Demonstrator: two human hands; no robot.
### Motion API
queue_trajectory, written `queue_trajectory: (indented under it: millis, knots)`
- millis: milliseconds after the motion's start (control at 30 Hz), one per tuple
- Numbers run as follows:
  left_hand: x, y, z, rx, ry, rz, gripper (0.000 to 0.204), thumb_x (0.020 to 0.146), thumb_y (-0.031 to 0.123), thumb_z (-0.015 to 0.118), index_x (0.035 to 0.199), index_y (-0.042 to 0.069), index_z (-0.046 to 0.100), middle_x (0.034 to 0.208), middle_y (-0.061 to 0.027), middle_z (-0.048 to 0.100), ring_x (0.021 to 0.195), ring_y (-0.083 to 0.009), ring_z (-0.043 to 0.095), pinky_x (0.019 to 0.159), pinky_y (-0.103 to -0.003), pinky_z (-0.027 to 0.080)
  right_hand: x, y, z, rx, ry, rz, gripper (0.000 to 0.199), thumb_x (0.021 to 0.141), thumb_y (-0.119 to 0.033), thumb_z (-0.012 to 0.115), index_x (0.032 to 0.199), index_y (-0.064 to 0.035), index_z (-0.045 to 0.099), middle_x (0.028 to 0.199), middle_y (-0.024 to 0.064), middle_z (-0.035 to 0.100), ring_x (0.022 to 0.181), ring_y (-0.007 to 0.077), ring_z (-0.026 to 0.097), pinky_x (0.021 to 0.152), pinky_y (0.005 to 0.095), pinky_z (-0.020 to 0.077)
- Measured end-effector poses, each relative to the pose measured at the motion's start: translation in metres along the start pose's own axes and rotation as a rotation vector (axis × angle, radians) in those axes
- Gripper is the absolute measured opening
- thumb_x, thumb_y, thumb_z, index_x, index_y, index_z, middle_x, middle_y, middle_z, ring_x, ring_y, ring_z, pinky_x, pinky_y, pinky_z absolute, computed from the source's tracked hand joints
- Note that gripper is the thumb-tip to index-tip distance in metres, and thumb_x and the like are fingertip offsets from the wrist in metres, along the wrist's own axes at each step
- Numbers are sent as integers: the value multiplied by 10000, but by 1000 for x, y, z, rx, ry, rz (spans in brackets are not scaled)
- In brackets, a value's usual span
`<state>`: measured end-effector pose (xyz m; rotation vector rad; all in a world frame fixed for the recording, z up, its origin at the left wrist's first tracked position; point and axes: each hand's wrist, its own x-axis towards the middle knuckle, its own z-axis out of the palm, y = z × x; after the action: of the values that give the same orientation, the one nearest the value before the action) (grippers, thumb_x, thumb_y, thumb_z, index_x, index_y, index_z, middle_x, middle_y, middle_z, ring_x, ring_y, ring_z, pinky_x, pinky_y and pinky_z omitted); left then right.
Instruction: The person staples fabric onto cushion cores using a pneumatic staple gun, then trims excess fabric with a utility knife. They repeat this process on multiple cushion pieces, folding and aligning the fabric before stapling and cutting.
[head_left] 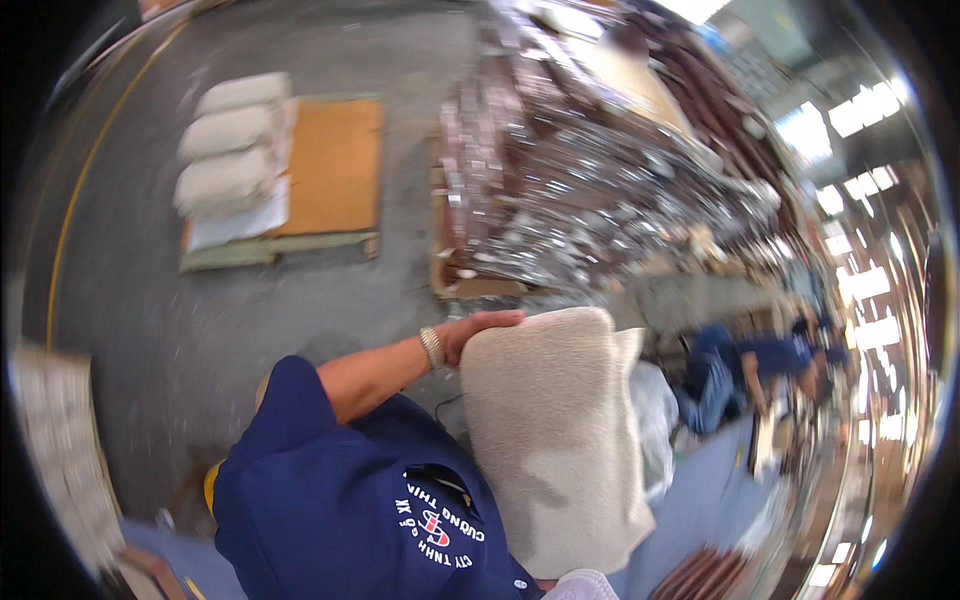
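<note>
Head view, looking down past a navy shirt [330, 490] with a round emblem on the chest. The left hand [484, 328] comes in from the left on a bare forearm, a gold-coloured watch [432, 348] around its wrist. It is closed on the upper left corner of a folded cream cloth [550, 440], one digit stretched along the top edge; the rest of the grip is hidden. The cloth sits just right of centre, in front of the shirt, its thick layers showing along the right edge. At the lower edge, a small patch of skin and a white textured piece [580, 586] show by the cloth's bottom; whether the right hand is there, and how it is shaped, cannot be told.

Just right of the cloth is a pale, translucent plastic bundle [655, 430], near a blue surface [700, 505]. Brown slats [705, 577] lie at the lower edge. Farther right, blurred, a co-worker in dark blue [775, 355] bends forward.

Beyond the cloth stands a large brown stack [600, 190] under shiny film. At upper left, well apart, three cream bundles [230, 145] lie in a row on white sheeting, on an orange-brown board [335, 165] on the grey floor [240, 320].
</note>
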<state>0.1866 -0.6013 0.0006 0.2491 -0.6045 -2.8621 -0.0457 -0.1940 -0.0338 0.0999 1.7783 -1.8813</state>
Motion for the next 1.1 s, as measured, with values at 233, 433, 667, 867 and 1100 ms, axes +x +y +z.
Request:
queue_trajectory:
  millis: [233, 433, 667, 867, 1100]
  knots:
    - [-80, 32, -29, 787, 409, 296, 740, 1038, 486, 605, 1559, -8, 424, 1504, -136, 545, 1302, -217, 564, 1130, -359, 419, 90, -22, 61, -27, -264, 199, 869, 993, -621, 546, 1600, -36, 334, 1627, 194, 376, 1465, 382, 404, 1208, 533, 328]
    - [-142, -40, -72, 299, 939, 430, 678, 1039, 537, 571, 1452, 0, 571, 1424, -119, 622, 1298, -219, 586, 1104, -353, 444, 111, 20, 137, -305, -337, 101, 791, 1007, -563, 543, 1563, -17, 414, 1590, 183, 439, 1451, 382, 416, 1201, 497, 313]
    - [-161, 66, 64, 318, 541, 1444, 662, 1008, 390, 664, 1505, -5, 476, 1393, -128, 626, 1277, -200, 580, 1121, -366, 432, 95, -30, 308, 234, -753, 123, 839, 979, -712, 481, 1602, -165, 359, 1577, 125, 449, 1427, 371, 450, 1151, 599, 393]
    - [-173, 79, 44, 675, 894, 1617, 891, 751, 264, 940, 1462, -16, 483, 1365, -103, 632, 1244, -178, 578, 1080, -355, 452, -43, 23, 468, 52, -1170, 222, 923, 949, -820, 401, 1635, -218, 266, 1644, 68, 363, 1491, 304, 364, 1196, 537, 338]
    - [-385, 114, -62, 764, 1070, 1140, 835, 719, 252, 950, 1412, -19, 571, 1329, -122, 676, 1231, -222, 615, 1069, -371, 467, -33, -23, 647, -14, -1494, -386, 972, 1009, -759, 294, 1628, -13, 218, 1620, 211, 368, 1444, 360, 440, 1199, 542, 361]
